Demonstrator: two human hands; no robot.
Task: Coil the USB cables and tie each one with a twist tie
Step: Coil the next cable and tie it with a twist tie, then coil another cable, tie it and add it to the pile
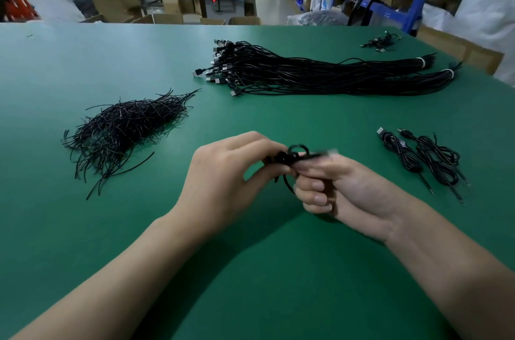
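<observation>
A small coil of thin black USB cable [289, 157] is held just above the green table [250, 270], near its front middle. The left hand [231, 172] pinches the coil's left side. The right hand [345, 189] has its grip curled round the blurred right end. Two coiled black cables [420, 161] lie to the right, a heap of black twist ties [119, 130] lies to the left, and a long bundle of uncoiled black cables [320, 75] lies beyond.
</observation>
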